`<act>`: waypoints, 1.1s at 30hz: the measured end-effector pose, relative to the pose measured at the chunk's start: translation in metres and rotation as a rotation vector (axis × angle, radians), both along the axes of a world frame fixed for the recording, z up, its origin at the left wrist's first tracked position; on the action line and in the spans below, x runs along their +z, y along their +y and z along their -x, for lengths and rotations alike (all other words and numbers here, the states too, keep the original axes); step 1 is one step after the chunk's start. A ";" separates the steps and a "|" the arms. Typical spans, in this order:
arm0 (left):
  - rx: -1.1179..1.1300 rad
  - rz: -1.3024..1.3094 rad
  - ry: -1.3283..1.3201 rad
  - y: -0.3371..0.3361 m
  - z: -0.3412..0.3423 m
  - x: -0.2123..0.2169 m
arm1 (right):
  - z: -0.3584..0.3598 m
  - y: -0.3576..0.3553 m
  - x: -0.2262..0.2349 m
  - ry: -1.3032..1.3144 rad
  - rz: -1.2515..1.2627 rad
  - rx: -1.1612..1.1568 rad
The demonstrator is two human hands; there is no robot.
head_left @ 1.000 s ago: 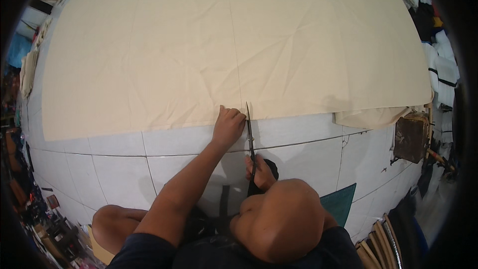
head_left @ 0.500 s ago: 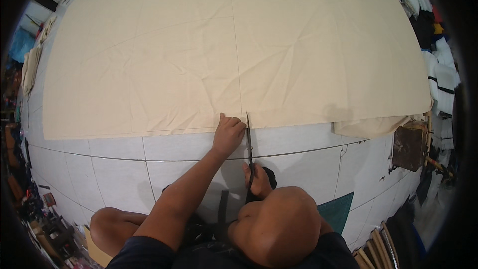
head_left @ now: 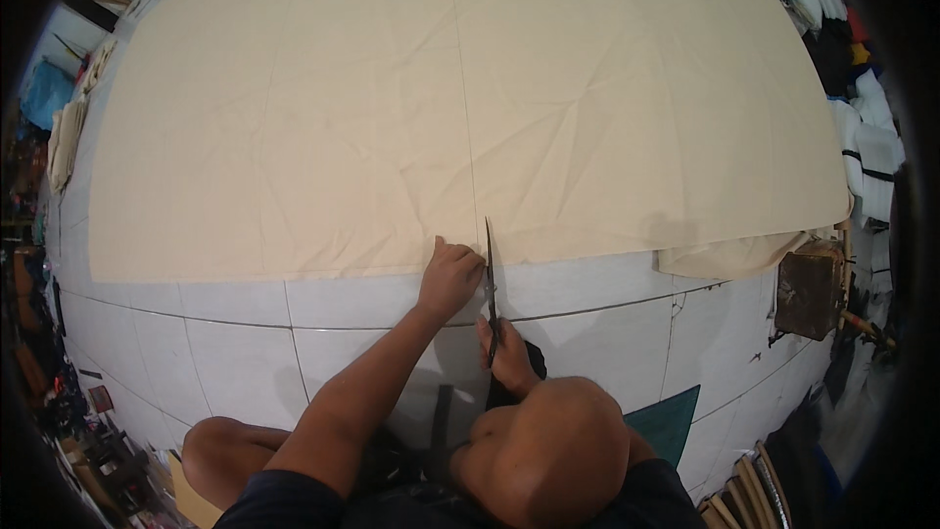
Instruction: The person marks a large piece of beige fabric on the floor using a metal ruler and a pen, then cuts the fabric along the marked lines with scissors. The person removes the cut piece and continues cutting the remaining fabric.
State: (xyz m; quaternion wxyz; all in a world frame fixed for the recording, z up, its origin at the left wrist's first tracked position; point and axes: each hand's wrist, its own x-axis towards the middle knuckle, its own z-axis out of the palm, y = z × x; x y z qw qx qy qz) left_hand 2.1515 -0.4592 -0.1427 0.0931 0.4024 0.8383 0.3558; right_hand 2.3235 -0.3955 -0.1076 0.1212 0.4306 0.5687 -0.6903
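A wide beige cloth point(head_left: 343, 118) lies spread over the floor, wrinkled near its front edge, with a thin line running down its middle. At that edge, beside the line, my left hand point(head_left: 452, 275) is closed with its fingers curled on the cloth; the fingertips are partly hidden. My right hand point(head_left: 511, 353) grips the handles of dark long-bladed scissors point(head_left: 491, 284), pointing away from me. The blades reach over the cloth's edge just right of my left hand, and their tip rests along the line. My raised knee hides part of my right forearm.
White floor tiles point(head_left: 235, 333) show in front of the cloth. To the right stand a dark brown block point(head_left: 809, 294) beside a folded cloth corner and white bundles point(head_left: 874, 152). A green mat point(head_left: 666, 423) lies by my right knee, near several rolls point(head_left: 749, 490).
The view has shifted slightly, so the cloth's front edge sits a little lower. The scissors reach slightly farther over the cloth. Both hands keep nearly the same pose.
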 end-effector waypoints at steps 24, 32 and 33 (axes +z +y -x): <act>-0.033 0.015 -0.163 -0.008 0.006 0.010 | 0.006 0.000 -0.038 0.069 -0.142 0.010; -0.058 0.052 -0.152 -0.007 0.010 0.014 | 0.033 0.015 -0.041 0.109 -0.062 -0.014; -0.061 0.047 -0.152 -0.007 0.011 0.013 | 0.037 0.016 -0.038 0.100 -0.037 -0.033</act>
